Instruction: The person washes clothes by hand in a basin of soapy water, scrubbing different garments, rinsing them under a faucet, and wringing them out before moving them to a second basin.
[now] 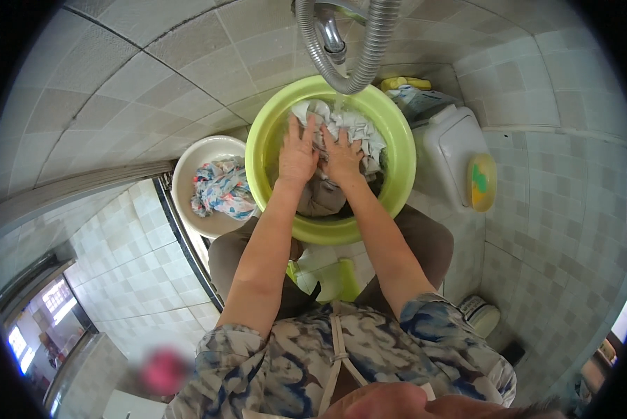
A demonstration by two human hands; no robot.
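Note:
Both hands reach down into a large lime-green basin [256, 133] that holds wet laundry. My left hand [299, 155] lies on the cloth with its fingers stretched and apart. Close beside it, my right hand [342, 157] presses on the same pile, fingers spread. Under and beyond the fingertips is a crumpled white cloth [362, 133]. A brownish-grey cloth [322, 197] bulges up nearer to me, below the wrists. Water seems to run down into the far side of the basin. How deep the laundry goes is hidden.
A grey corrugated hose [377, 42] and a metal tap [331, 35] hang above the basin's far rim. At left stands a white basin [182, 183] with a floral cloth [222, 187]. To the right are a white bin [453, 150] and a yellow dish [482, 199]. Tiled walls close in.

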